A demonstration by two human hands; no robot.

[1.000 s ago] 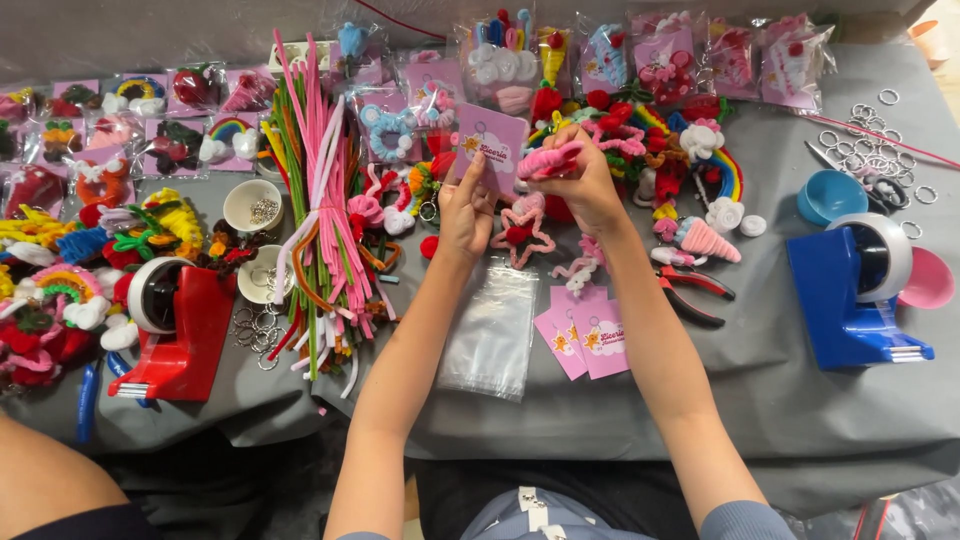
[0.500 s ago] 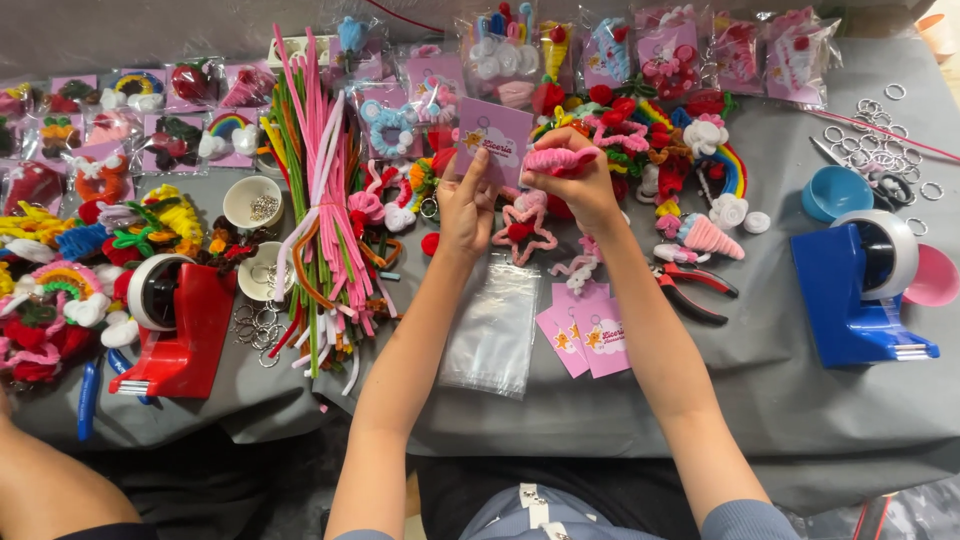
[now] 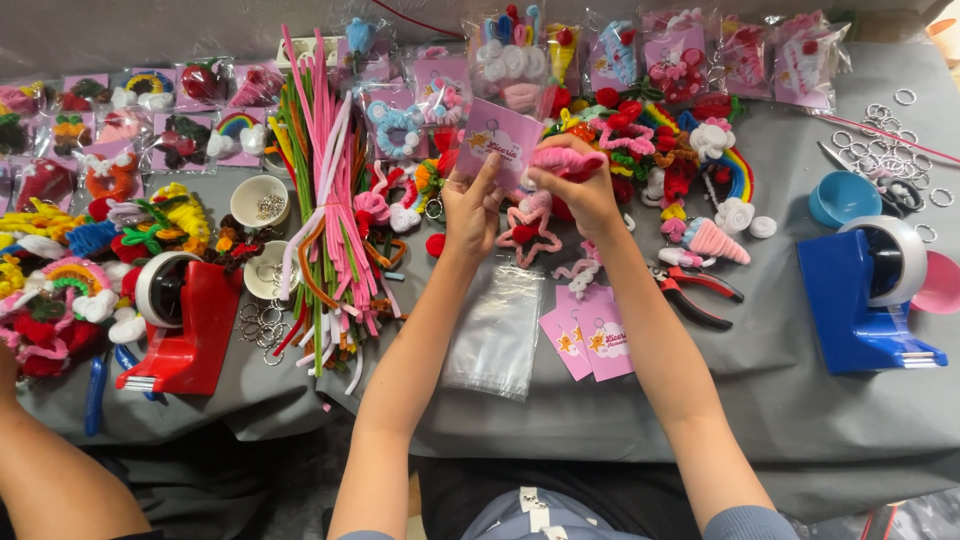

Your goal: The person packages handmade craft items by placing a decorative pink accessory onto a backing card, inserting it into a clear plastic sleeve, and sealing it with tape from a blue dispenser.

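Both hands are sitting slightly lower over the bench (image 3: 780,400) than a moment ago, the pink card (image 3: 497,145) tipping a little more toward the left. Left hand (image 3: 468,210) is pinching that card's lower edge, while the right hand (image 3: 580,190) is closing around a pink fuzzy craft piece (image 3: 565,160) pressed against the card. Clear plastic bags (image 3: 497,330) are lying just below, beside spare pink cards (image 3: 590,345).
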